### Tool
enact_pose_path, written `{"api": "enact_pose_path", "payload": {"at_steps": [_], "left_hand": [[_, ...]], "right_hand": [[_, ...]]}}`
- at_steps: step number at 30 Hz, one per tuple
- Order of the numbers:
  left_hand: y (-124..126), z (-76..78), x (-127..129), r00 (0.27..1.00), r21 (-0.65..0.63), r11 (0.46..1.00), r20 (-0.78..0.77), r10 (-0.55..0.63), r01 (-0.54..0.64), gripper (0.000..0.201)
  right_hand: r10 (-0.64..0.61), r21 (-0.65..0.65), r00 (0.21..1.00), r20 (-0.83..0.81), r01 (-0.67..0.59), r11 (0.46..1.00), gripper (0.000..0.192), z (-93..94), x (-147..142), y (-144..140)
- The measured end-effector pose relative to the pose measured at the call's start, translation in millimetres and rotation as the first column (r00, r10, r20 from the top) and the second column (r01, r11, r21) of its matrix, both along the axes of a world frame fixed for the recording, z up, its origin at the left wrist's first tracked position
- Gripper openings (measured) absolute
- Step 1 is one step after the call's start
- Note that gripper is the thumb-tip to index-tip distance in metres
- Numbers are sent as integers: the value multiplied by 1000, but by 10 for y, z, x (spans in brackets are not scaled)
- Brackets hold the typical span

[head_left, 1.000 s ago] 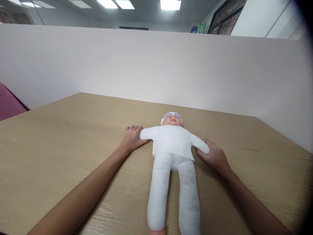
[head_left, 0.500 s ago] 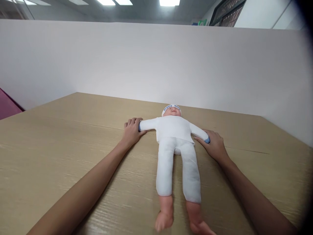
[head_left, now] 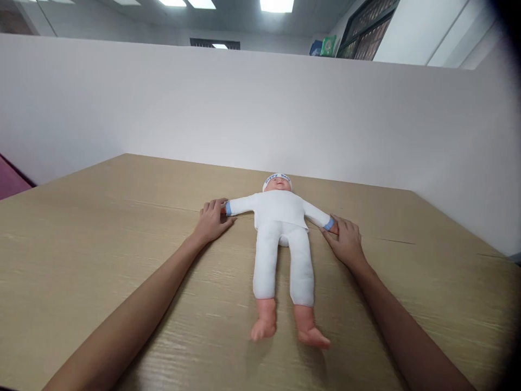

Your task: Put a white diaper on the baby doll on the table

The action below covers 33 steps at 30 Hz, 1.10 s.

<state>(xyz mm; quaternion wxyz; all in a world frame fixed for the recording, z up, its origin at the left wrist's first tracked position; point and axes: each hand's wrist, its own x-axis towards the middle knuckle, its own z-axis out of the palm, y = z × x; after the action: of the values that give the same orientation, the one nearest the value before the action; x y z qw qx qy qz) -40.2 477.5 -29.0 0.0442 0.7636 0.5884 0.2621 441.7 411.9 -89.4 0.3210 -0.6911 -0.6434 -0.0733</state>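
A baby doll [head_left: 280, 209] lies face up on the wooden table, arms stretched out and bare feet toward me. It wears a white top, white trousers and a white headband with blue lettering. My left hand [head_left: 212, 221] is around the doll's hand at the left, its thumb lying below the blue cuff [head_left: 228, 208]. On the other side, my right hand [head_left: 345, 239] closes on the doll's other hand, just past the second blue cuff [head_left: 329, 224]. My fingers partly hide both doll hands.
The light wooden tabletop [head_left: 101, 282] ends at a white partition wall [head_left: 252, 108] behind the doll's head. A pink surface [head_left: 12, 179] shows at the left edge. Beyond the partition are ceiling lights, a window and a green package [head_left: 328, 46].
Both my hands have slid outward from the sleeve ends onto the doll's hands, so the blue cuffs now show fully. The view has shifted, and the doll appears smaller and slightly farther away.
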Motion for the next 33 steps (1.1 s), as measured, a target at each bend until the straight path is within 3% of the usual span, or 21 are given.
{"api": "enact_pose_path", "payload": {"at_steps": [7,23,28,33], "left_hand": [[7,25,-90,997,21,997,15,77,-77,57],[89,-8,-83,992,14,992,-31,124,-123,52],[34,34,-49,994,6,994,-11,108,-108,53],[50,73,-54,986,1,992,108,129,-130,42]], "right_hand": [[-23,16,998,-53,24,1000,61,47,34,7],[49,27,992,-117,-46,999,68,-11,58,141],[-37,45,971,-237,49,998,61,24,66,108],[-177,31,936,-303,195,980,49,45,134,95]]}}
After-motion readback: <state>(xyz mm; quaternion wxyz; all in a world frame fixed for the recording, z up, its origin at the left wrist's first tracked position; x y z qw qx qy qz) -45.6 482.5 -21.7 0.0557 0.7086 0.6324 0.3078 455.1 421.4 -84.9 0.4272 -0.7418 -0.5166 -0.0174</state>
